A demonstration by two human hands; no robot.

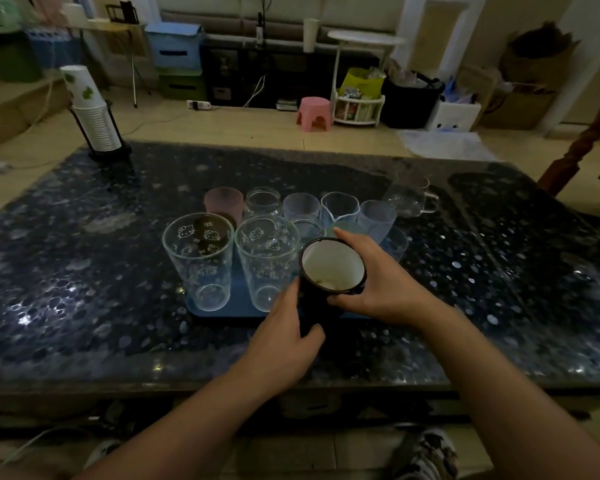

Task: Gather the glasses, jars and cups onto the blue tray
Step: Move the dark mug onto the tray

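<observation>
A black enamel mug (333,268) with a white inside is gripped by both hands at the near right part of the blue tray (238,308). My left hand (284,332) wraps its lower body; my right hand (374,282) grasps its rim side. Two tall clear printed glasses (200,261) (265,261) stand on the tray's front. Behind them are a pink frosted cup (223,202), a clear jar (263,202), and several pale blue and clear cups (340,207). A clear glass mug (413,197) stands on the table, apart from the tray at its far right.
The dark speckled table (84,271) carries a stack of paper cups in a black holder (96,116) at the far left corner. Beyond the table are a pink stool (314,112), storage boxes and a white side table. A wooden chair post (582,147) rises at the right.
</observation>
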